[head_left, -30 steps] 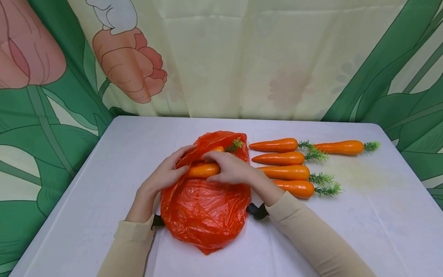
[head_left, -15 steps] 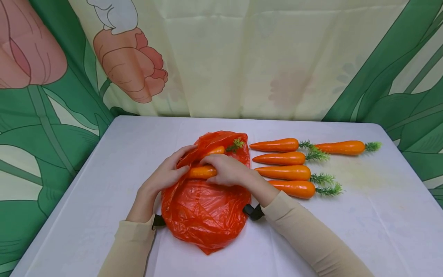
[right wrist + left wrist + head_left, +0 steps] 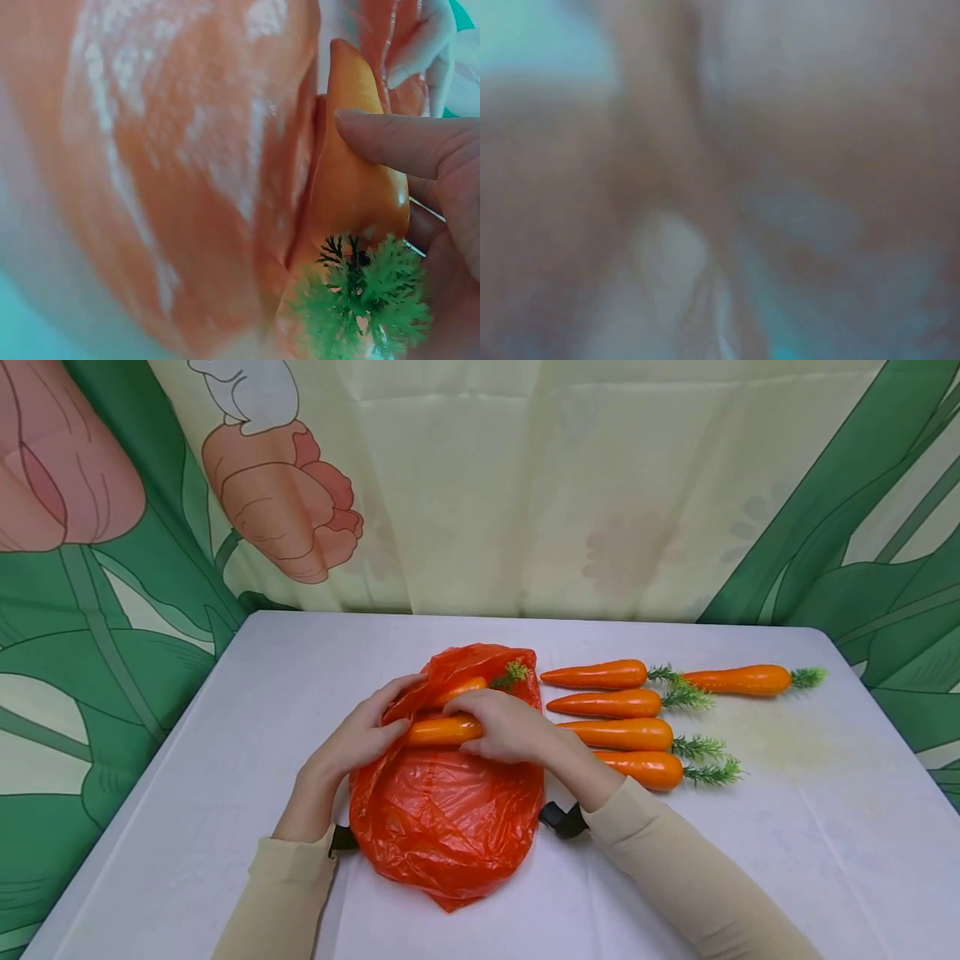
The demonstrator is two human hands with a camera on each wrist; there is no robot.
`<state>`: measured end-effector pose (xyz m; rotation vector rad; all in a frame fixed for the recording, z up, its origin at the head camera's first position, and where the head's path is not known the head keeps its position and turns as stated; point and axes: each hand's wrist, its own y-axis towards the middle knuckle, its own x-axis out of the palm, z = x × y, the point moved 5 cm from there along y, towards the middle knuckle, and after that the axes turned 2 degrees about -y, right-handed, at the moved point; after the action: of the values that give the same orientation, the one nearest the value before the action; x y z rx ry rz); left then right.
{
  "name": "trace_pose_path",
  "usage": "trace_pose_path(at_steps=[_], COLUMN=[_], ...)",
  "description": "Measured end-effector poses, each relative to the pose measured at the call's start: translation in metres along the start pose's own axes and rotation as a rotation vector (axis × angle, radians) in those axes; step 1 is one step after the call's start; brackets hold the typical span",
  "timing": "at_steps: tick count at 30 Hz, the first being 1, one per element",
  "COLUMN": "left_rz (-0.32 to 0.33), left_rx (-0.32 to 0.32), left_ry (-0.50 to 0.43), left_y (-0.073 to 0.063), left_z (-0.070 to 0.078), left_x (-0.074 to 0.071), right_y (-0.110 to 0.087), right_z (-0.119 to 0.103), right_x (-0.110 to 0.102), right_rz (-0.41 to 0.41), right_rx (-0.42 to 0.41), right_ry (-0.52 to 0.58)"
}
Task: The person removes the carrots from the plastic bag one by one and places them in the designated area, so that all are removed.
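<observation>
A red plastic bag (image 3: 442,827) lies on the table with its mouth spread apart. My left hand (image 3: 362,735) holds the left side of that mouth, thumb inside the edge and fingers behind the film. With my right hand (image 3: 506,727) I grip a carrot (image 3: 442,732) by its thick end, its tip pointing left into the bag mouth. In the right wrist view my thumb presses on the carrot (image 3: 356,180), and green leaves stick out below it. Just behind lies another carrot (image 3: 465,688) in the bag. The left wrist view is too blurred to read.
Several more carrots lie to the right of the bag, tips left: a back one (image 3: 596,674), a front one (image 3: 645,770) partly behind my right forearm, and one farther right (image 3: 742,680). A white cloth covers the table (image 3: 750,860). A printed curtain (image 3: 525,510) hangs behind.
My right hand shifted slightly left, then back to the right along with its wrist strap, so more of the held carrot shows. My left hand and the bag barely moved.
</observation>
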<state>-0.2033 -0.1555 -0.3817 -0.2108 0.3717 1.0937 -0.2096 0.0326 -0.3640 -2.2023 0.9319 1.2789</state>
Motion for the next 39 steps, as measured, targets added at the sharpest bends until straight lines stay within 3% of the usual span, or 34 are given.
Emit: trace_pose_path(at_steps=[11,20,39], left_rz=[0.003,0.017,0.027], left_rx=[-0.001,-0.004,-0.018], left_ry=[-0.011,-0.003,0.000], left_y=[-0.001,-0.005,-0.003], left_z=[-0.001,-0.001,0.001], left_x=[-0.001,0.000,0.000], right_y=[-0.023,-0.045,-0.080], right_z=[0.010,0.024,0.044], right_x=[-0.024,-0.045,-0.063], right_rz=[0.018,0.044,0.130], right_rx=[0.046,0.078,0.076], right_ry=[-0.021,0.033,0.036])
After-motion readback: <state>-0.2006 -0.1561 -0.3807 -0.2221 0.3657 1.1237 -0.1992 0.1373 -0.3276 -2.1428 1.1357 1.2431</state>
